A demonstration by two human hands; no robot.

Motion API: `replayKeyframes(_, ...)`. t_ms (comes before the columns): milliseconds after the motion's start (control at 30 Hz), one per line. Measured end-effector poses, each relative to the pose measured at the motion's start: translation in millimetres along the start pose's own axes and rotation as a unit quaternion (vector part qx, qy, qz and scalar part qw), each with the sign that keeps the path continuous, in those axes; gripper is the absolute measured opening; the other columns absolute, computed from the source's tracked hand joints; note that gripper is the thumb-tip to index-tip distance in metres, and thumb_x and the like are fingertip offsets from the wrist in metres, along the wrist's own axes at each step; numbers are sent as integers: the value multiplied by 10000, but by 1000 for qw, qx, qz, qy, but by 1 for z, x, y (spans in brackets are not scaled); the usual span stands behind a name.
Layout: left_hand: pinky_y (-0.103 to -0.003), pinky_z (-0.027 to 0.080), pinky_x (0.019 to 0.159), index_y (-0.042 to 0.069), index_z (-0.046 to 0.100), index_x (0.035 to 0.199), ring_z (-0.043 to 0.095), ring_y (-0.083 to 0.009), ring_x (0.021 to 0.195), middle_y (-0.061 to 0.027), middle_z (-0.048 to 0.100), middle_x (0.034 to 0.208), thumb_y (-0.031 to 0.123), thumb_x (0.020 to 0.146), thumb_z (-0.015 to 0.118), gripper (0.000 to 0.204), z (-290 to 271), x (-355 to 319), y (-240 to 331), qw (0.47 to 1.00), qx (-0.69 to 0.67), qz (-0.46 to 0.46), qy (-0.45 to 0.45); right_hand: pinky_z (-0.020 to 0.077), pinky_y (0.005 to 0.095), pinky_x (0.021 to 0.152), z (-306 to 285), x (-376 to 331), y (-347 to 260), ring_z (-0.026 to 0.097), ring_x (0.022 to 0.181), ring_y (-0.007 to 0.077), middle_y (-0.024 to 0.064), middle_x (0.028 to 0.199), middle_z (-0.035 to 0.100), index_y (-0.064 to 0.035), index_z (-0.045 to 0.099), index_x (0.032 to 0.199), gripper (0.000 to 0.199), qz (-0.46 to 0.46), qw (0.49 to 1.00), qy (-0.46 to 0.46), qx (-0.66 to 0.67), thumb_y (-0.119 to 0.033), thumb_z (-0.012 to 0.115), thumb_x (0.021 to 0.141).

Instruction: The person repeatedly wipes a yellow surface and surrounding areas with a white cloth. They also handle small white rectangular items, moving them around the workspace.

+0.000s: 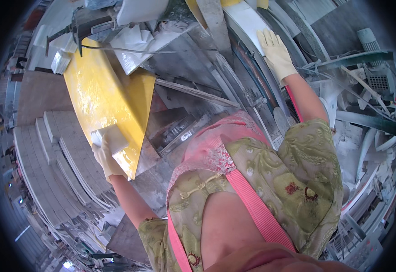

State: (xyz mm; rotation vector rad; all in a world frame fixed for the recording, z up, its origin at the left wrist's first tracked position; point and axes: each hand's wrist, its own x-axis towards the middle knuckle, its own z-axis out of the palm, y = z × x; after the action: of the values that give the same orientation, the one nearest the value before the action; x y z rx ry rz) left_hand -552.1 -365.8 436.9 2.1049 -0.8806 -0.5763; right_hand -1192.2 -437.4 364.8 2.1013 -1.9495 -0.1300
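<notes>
My left hand (103,158), in a pale rubber glove, grips the edge of a small square whitish tile (111,138). The tile lies over the lower end of a glossy yellow sheet (91,86), which slopes down beside me on the left. My right hand (277,55), gloved the same way, rests with its fingers stretched out on a long whitish strip (245,22). That strip runs along a machine at the upper right. What lies beneath the right palm is hidden.
Stacks of grey slabs (55,167) stand at the left. Several pale tiles (132,45) sit by the yellow sheet's far end. A dusty metal bar (198,93) crosses between my hands. At the right are a green beam (365,121), a ribbed motor (370,41) and cables.
</notes>
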Motion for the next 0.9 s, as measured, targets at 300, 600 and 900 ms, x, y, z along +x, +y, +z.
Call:
replayKeyframes(300,-409,554,905,-4,617,1326,695,-296,1104,-181,706,1230,585,762,801,836,-4,30,-26,982,190,14,10,521,548,916,-22,16,17,695,1054,439,232,1096,741,-43,697,1234,431,152,970,-19,191,-373,517,1022)
replayKeyframes(600,-393,544,896,-76,535,1317,713,-309,1038,-239,683,1227,664,862,645,875,-34,-3,16,984,112,-26,-138,566,343,815,-101,22,-259,710,947,231,149,1135,709,80,660,1212,406,81,618,7,782,-281,594,1037)
replayKeyframes(900,-390,497,991,-34,538,1332,645,-352,1202,-234,682,1259,665,906,607,822,-49,22,-7,965,152,60,-203,478,285,704,-140,-10,-515,568,778,92,12,881,620,9,677,1165,286,-17,600,-34,799,-238,602,1041)
